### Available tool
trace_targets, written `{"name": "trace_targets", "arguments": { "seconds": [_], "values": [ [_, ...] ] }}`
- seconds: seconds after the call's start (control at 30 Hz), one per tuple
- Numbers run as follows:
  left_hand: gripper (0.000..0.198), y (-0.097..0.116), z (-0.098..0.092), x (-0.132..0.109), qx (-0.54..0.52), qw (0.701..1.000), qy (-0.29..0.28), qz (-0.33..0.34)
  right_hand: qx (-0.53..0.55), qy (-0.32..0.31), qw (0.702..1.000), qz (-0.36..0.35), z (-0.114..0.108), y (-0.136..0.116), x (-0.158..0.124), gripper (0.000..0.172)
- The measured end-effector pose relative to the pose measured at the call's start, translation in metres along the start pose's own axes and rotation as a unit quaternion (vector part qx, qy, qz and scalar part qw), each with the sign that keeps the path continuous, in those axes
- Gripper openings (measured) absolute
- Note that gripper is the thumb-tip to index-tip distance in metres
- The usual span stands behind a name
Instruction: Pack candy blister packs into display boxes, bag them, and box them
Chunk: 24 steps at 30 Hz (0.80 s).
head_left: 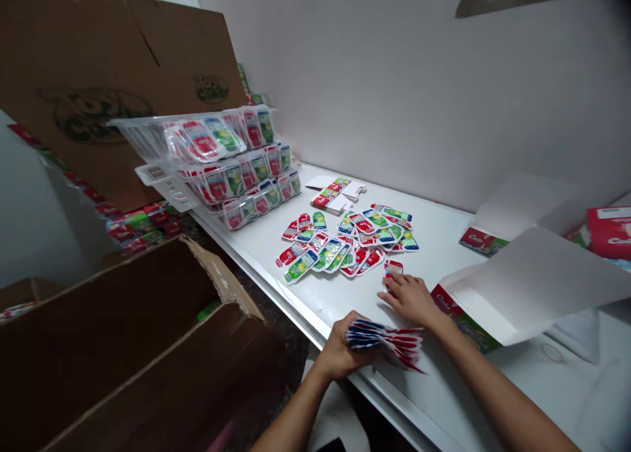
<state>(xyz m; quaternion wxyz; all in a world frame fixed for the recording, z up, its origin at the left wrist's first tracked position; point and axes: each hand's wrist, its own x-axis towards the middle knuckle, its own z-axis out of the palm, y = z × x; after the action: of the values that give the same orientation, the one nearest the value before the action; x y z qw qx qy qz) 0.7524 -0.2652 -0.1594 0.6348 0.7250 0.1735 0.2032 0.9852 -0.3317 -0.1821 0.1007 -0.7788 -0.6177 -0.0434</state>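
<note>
My left hand (341, 351) is closed round a fanned stack of small flat packets (389, 342) at the front edge of the white table (444, 242). Just beyond it, my right hand (408, 295) lies on the table with its fingers stretched out, their tips touching a single red packet (393, 268). Farther out, several loose red, green and blue packets (345, 242) are spread over the tabletop.
Clear plastic trays (231, 169) full of packets are stacked at the table's left end. Open brown cardboard boxes (123, 347) stand at the left. Folded white cartons (532, 281) lie at the right, a red box (608, 232) behind them. A flattened carton (335, 194) sits near the wall.
</note>
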Motion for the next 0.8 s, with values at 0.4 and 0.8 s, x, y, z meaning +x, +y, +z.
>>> {"name": "trace_targets", "arguments": {
  "seconds": [0.4,0.8],
  "values": [
    [0.035,-0.003,0.003,-0.008,-0.03,0.999,0.014,-0.005,0.145,0.06,0.983,-0.099,-0.004,-0.017,0.07,0.024],
    [0.04,-0.008,0.001,-0.001,0.072,0.991,0.026,0.11,0.757,0.068,0.624,0.182,-0.012,-0.061,-0.076,0.014]
  ]
}}
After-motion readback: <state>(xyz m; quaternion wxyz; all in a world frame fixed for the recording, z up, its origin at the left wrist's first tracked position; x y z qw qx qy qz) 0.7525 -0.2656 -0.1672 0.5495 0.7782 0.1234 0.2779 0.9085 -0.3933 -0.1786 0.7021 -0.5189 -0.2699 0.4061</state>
